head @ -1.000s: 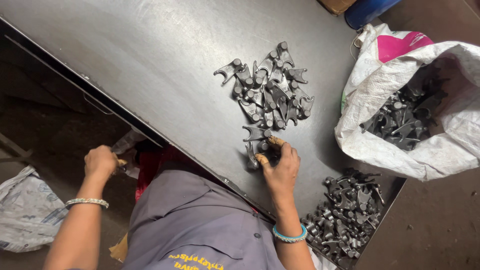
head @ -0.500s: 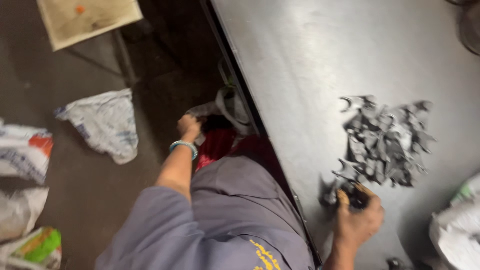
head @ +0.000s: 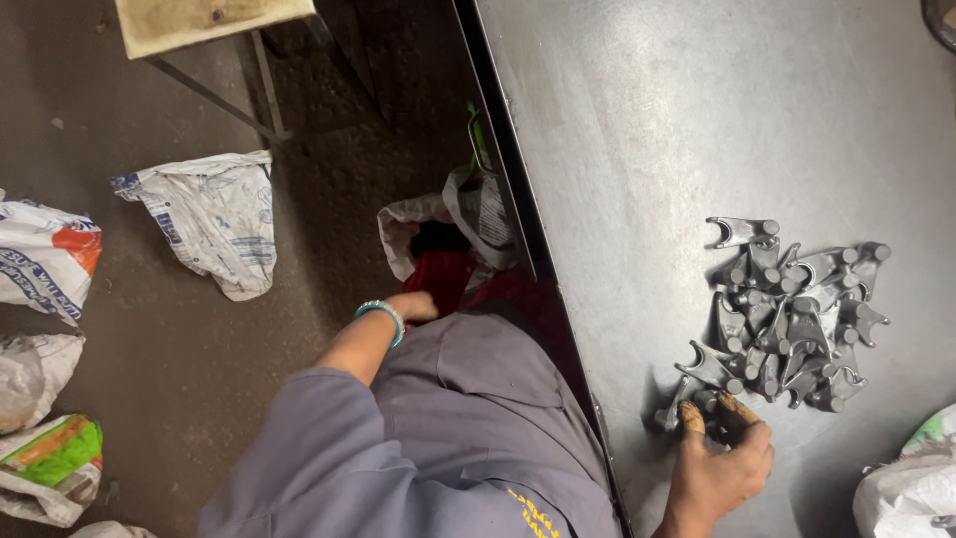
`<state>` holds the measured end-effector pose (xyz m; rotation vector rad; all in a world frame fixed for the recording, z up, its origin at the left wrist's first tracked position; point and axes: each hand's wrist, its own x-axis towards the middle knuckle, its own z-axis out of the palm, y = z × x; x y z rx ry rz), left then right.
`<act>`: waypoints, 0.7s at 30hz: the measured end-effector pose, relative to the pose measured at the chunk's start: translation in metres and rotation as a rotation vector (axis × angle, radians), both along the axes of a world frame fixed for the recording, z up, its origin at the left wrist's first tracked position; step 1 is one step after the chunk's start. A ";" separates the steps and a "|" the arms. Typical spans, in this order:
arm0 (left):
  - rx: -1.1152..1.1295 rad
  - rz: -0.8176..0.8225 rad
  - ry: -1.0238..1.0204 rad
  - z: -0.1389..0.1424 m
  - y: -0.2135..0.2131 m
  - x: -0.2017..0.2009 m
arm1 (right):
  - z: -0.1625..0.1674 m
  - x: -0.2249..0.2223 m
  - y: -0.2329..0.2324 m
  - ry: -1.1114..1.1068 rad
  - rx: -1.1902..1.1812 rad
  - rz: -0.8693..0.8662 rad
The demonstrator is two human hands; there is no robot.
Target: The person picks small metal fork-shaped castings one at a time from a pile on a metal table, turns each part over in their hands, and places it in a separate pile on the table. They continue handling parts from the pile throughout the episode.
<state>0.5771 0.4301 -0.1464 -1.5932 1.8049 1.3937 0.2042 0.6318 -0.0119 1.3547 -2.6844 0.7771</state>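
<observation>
A pile of several grey forged fork-shaped metal parts [head: 792, 319] lies on the dark steel table [head: 647, 120]. My right hand [head: 722, 468] is at the pile's near-left corner, thumb and fingers pinching one metal part [head: 677, 403] against the table. My left hand [head: 416, 306], with a turquoise bangle [head: 383, 314] on the wrist, reaches down below the table edge to a red thing [head: 443, 274] in an open white sack [head: 478, 214]. Its fingers are hidden there. I wear grey clothing.
The table's left edge [head: 508, 199] runs down the middle of the view. White woven sacks [head: 214, 219] [head: 45, 254] [head: 50, 463] lie on the dirt floor at left. A stool [head: 209, 20] stands at top left. Another white sack [head: 906, 488] shows at bottom right.
My view has swung left and nearer, so the floor and its sacks now show. My left hand has gone lower to the red thing. My right hand stays at the pile's corner.
</observation>
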 end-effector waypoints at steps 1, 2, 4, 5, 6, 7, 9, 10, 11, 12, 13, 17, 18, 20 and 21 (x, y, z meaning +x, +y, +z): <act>-0.048 -0.082 0.017 0.010 0.003 0.002 | 0.000 0.000 0.000 0.015 0.003 0.006; -0.188 -0.123 0.099 0.022 0.004 0.002 | 0.000 0.000 0.000 0.002 -0.003 0.002; -0.412 -0.140 0.230 0.043 0.004 0.008 | -0.001 -0.001 0.000 -0.026 -0.009 -0.007; -0.479 -0.139 0.257 0.051 0.006 0.012 | -0.001 0.000 0.000 -0.030 -0.011 -0.004; -0.418 -0.044 0.311 0.058 0.010 0.020 | -0.001 0.000 0.000 -0.033 -0.014 -0.002; -0.398 -0.217 0.147 0.061 0.015 0.029 | -0.001 0.000 0.000 -0.035 -0.016 -0.002; -0.231 -0.180 -0.104 0.058 0.030 0.050 | 0.000 0.000 -0.001 -0.035 -0.025 -0.004; -0.091 0.027 -0.187 0.052 0.035 0.059 | 0.001 0.000 -0.002 -0.032 -0.029 -0.008; 0.049 0.079 -0.267 0.046 0.035 0.065 | 0.001 0.000 -0.002 -0.032 -0.023 -0.004; 0.188 0.125 -0.347 0.039 0.033 0.067 | 0.001 -0.001 -0.003 -0.028 -0.015 -0.005; 0.160 0.090 -0.372 0.034 0.029 0.063 | 0.002 -0.002 -0.004 -0.020 -0.007 -0.014; -0.152 0.035 -0.367 0.042 -0.017 0.004 | 0.004 -0.010 -0.002 -0.159 -0.073 -0.068; -0.254 0.088 -0.302 0.054 -0.030 -0.009 | 0.005 -0.012 0.002 -0.146 -0.063 -0.082; -0.602 0.357 -0.227 0.076 -0.050 -0.029 | 0.007 -0.016 0.012 -0.130 -0.064 -0.128; -1.035 0.427 -0.111 0.093 -0.061 -0.035 | 0.007 -0.018 0.017 -0.128 -0.071 -0.155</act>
